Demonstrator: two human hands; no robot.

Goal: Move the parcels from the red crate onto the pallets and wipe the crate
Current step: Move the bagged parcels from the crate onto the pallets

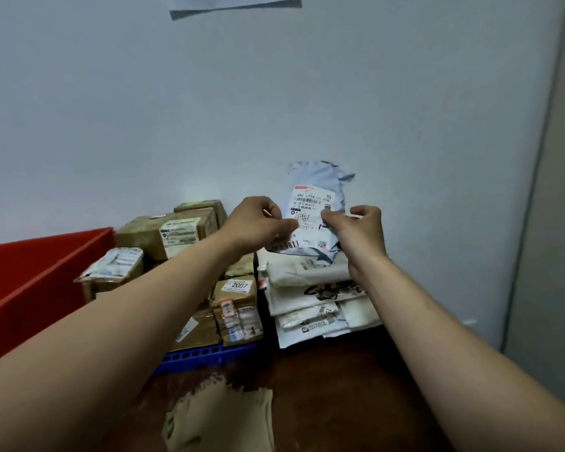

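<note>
Both hands, left hand (258,223) and right hand (356,230), pinched the grey mailer bag (317,203) upright, long axis vertical, directly above the white mailer stack (307,301) beside the boxes.

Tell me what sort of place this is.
Probably a parcel depot storeroom: labelled cardboard boxes stacked on a blue pallet, a pile of courier bags against the wall, and a red crate alongside.

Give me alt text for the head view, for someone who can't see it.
The left hand and right hand pinch a labelled mailer upright above a stack of white mailers by the wall. Left of it, boxes sit on a blue pallet beside the red crate; a cloth lies in front.
</note>
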